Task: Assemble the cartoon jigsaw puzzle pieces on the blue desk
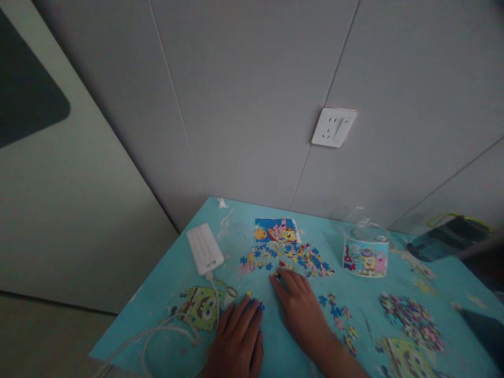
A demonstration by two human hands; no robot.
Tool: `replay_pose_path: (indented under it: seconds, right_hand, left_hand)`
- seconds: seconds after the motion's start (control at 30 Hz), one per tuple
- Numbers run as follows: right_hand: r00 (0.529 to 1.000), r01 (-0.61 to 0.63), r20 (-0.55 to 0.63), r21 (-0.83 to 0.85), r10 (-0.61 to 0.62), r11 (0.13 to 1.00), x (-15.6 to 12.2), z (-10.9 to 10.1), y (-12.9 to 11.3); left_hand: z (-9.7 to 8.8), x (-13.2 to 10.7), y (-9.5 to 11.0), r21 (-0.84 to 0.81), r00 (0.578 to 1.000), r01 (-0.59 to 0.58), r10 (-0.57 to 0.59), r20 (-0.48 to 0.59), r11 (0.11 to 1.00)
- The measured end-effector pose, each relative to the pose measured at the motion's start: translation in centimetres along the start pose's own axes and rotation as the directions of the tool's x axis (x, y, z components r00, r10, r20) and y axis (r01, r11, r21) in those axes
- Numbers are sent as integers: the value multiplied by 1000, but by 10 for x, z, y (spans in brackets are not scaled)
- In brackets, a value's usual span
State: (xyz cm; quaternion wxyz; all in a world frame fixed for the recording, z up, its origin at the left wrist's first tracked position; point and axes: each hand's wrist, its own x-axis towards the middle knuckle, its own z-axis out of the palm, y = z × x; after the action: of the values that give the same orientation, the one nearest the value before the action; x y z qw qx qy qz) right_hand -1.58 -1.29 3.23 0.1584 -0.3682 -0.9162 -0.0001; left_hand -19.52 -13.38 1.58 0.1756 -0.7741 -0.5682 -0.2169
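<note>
My left hand [238, 336] rests palm down on the turquoise tabletop, fingers stretched out. Just past its fingertips are a small yellow puzzle piece [249, 293] and a dark blue one [261, 306]. My right hand [295, 299] reaches to the near edge of the scattered puzzle pieces [311, 257]. Its thumb and forefinger close around a small dark puzzle piece [277, 275], mostly covered by the fingertips. Behind the scattered pieces lies a cartoon picture card [276, 230]. A short trail of pieces [337, 313] runs to the right of my right forearm.
A white power bank [205, 248] with a white cable [167, 328] lies at left. On the right stand a clear cartoon-labelled container [366, 257], a pile of mixed pieces [413, 320] and a bottle [444, 239] on its side. The wall, with a socket [334, 127], borders the far table edge.
</note>
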Motion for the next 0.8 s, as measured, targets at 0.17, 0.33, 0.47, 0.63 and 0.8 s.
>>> replay_pose_path:
  seconds: [0.17,0.33,0.47,0.63,0.8]
  right_hand:
    - [1000,3,-22,-21,-3,1000,-22,-3,9]
    - [1000,13,11,-80,-12,997,-53,-13,20]
    - [1000,-1,31,-103,4,995,-60,-25,20]
    - [997,16,76,-16,-15,1000,-47,-27,20]
    - [995,-1,95,37,-2,999,-46,-27,26]
  left_hand:
    - [-1,-1,1,5,1000,-2,2,10,1000]
    - [1,-7,3,-19,997,37,-36,68,999]
    - [3,-10,4,-36,990,65,-60,127,997]
    - [2,-10,7,-28,986,86,-81,147,996]
    - [-2,-8,10,-13,985,102,-99,139,995]
